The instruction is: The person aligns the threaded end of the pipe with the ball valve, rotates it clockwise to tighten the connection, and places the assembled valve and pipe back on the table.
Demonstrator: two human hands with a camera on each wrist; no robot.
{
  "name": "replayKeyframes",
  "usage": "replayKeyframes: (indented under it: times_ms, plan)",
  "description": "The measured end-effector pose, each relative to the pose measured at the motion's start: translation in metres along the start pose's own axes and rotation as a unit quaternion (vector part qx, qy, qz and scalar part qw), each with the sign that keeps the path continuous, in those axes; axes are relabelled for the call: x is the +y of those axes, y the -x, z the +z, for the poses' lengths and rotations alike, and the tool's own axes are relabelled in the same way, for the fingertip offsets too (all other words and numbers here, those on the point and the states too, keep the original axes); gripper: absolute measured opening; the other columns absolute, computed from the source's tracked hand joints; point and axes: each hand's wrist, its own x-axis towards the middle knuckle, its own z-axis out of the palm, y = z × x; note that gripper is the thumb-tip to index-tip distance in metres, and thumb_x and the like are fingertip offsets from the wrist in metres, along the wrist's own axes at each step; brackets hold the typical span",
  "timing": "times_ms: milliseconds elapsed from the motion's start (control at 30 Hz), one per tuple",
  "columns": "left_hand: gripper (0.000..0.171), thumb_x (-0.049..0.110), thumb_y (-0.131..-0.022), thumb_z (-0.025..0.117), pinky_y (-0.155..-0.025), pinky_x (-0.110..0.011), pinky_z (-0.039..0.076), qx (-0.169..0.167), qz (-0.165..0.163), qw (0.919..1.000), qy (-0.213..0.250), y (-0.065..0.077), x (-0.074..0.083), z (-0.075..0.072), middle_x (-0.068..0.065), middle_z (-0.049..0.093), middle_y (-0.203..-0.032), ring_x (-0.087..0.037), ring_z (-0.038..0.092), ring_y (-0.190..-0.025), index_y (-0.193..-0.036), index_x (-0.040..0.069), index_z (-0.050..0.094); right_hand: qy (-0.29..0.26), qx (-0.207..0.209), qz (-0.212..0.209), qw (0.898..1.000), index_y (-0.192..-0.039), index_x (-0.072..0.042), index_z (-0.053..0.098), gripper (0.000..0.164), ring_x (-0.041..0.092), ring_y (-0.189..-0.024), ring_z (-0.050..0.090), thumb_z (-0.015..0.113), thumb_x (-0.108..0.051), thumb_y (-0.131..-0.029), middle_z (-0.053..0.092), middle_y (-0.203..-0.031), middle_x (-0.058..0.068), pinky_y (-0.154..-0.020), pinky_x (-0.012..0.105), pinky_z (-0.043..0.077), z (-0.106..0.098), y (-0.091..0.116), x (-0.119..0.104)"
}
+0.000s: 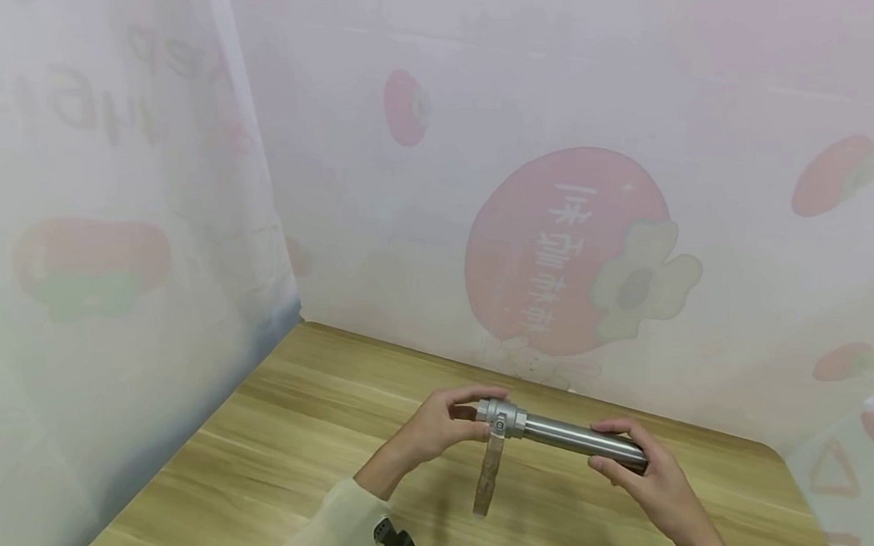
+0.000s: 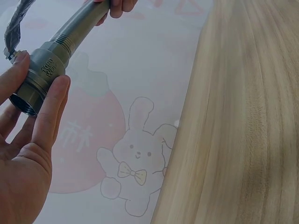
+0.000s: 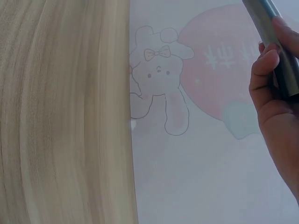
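Note:
A metal ball valve (image 1: 502, 416) joins the left end of a shiny steel pipe (image 1: 570, 436), held level above the table in the head view. My left hand (image 1: 438, 428) grips the valve body between thumb and fingers. Hanging down from the valve is its lever handle (image 1: 488, 476), covered in a brownish wrap. My right hand (image 1: 646, 478) holds the pipe near its far right end. In the left wrist view the valve (image 2: 42, 70) shows raised lettering and an open threaded mouth; some pipe thread shows beside it. The right wrist view shows fingers around the pipe (image 3: 264, 21).
Below the hands is a wooden table (image 1: 308, 415). Behind it and to the left hang pale curtains (image 1: 349, 242) printed with red fruit and a rabbit. A black strap piece (image 1: 394, 542) sits at the left sleeve's cuff.

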Motion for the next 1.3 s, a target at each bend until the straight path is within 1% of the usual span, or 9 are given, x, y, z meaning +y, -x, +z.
replayKeyframes:
  times_ms: [133, 500, 733, 800, 867, 900, 1033, 1100, 1300]
  plan:
    - [0.054, 0.009, -0.098, 0.077, -0.099, -0.038, 0.067, 0.001, 0.004, 1.0, -0.004, 0.0002, 0.0, 0.0, -0.02, 0.061, -0.15, -0.029, 0.07, -0.12, -0.15, 0.014, 0.065, 0.001, 0.005, 0.001, 1.0, -0.138, -0.007, 0.064, 0.041, 0.009, -0.077, 0.063, 0.074, 0.003, -0.099, 0.067, -0.108, 0.0, -0.061, 0.027, 0.057, 0.0005, -0.0007, 0.0003]
    - [0.055, 0.009, -0.098, 0.078, -0.1, -0.038, 0.067, 0.001, 0.002, 1.0, -0.005, 0.0003, 0.0017, -0.0004, -0.019, 0.061, -0.151, -0.028, 0.07, -0.121, -0.151, 0.015, 0.065, 0.011, 0.004, -0.007, 1.0, -0.137, -0.006, 0.067, 0.037, 0.012, -0.077, 0.063, 0.073, 0.002, -0.101, 0.069, -0.105, -0.002, -0.061, 0.029, 0.056, -0.0016, -0.0019, 0.0013]
    - [0.055, 0.011, -0.098, 0.078, -0.099, -0.037, 0.067, 0.001, 0.002, 1.0, -0.008, 0.0012, 0.002, -0.0012, -0.017, 0.062, -0.152, -0.028, 0.07, -0.121, -0.152, 0.016, 0.065, 0.0, 0.003, 0.003, 1.0, -0.136, -0.005, 0.069, 0.036, 0.011, -0.073, 0.059, 0.07, 0.004, -0.101, 0.068, -0.101, -0.006, -0.057, 0.03, 0.052, -0.0018, -0.0019, 0.0023]
    - [0.055, 0.012, -0.098, 0.078, -0.099, -0.037, 0.067, 0.002, 0.001, 1.0, -0.008, 0.0011, 0.0021, -0.001, -0.017, 0.062, -0.152, -0.029, 0.07, -0.121, -0.152, 0.016, 0.065, 0.0, 0.002, -0.001, 1.0, -0.137, -0.005, 0.069, 0.036, 0.01, -0.072, 0.058, 0.069, 0.005, -0.102, 0.067, -0.1, -0.006, -0.056, 0.03, 0.051, -0.0016, -0.0017, 0.0019]
    - [0.055, 0.012, -0.098, 0.078, -0.099, -0.037, 0.067, 0.003, 0.002, 1.0, -0.008, 0.001, 0.0022, -0.0008, -0.018, 0.062, -0.152, -0.031, 0.07, -0.121, -0.152, 0.017, 0.065, 0.001, 0.0, -0.003, 1.0, -0.138, -0.005, 0.068, 0.038, 0.009, -0.073, 0.058, 0.069, 0.005, -0.102, 0.068, -0.103, -0.007, -0.056, 0.029, 0.051, -0.0013, -0.0012, 0.0013]
    - [0.056, 0.012, -0.098, 0.078, -0.099, -0.036, 0.067, 0.003, 0.001, 1.0, -0.008, 0.001, 0.0022, -0.0007, -0.018, 0.062, -0.152, -0.032, 0.069, -0.122, -0.152, 0.017, 0.065, 0.001, -0.003, -0.003, 1.0, -0.139, -0.005, 0.067, 0.039, 0.007, -0.076, 0.061, 0.07, 0.004, -0.102, 0.069, -0.107, -0.008, -0.059, 0.027, 0.053, -0.0012, -0.001, 0.001]
    - [0.056, 0.011, -0.099, 0.077, -0.099, -0.036, 0.067, 0.0, 0.002, 1.0, -0.006, 0.001, 0.0022, -0.0001, -0.019, 0.062, -0.153, -0.035, 0.069, -0.123, -0.152, 0.016, 0.065, -0.003, -0.008, 0.013, 1.0, -0.143, -0.008, 0.062, 0.046, 0.008, -0.096, 0.07, 0.075, 0.0, -0.1, 0.068, -0.129, -0.01, -0.075, 0.024, 0.061, -0.0007, 0.0003, -0.0015]
    - [0.056, 0.011, -0.099, 0.077, -0.099, -0.036, 0.067, -0.001, 0.001, 1.0, -0.006, 0.0012, 0.0026, 0.0001, -0.019, 0.061, -0.153, -0.035, 0.068, -0.124, -0.153, 0.016, 0.064, -0.002, -0.009, 0.019, 1.0, -0.144, -0.009, 0.061, 0.048, 0.01, -0.103, 0.072, 0.077, -0.002, -0.099, 0.066, -0.134, -0.008, -0.081, 0.024, 0.063, -0.0005, 0.0007, -0.0027]
    - [0.055, 0.011, -0.099, 0.077, -0.099, -0.036, 0.067, -0.002, 0.001, 1.0, -0.007, 0.0012, 0.0042, 0.0009, -0.019, 0.061, -0.152, -0.036, 0.068, -0.124, -0.152, 0.016, 0.065, 0.006, 0.0, 0.016, 1.0, -0.138, -0.008, 0.061, 0.044, 0.009, -0.095, 0.067, 0.077, 0.0, -0.098, 0.066, -0.124, 0.002, -0.074, 0.024, 0.058, 0.0001, 0.0024, -0.004]
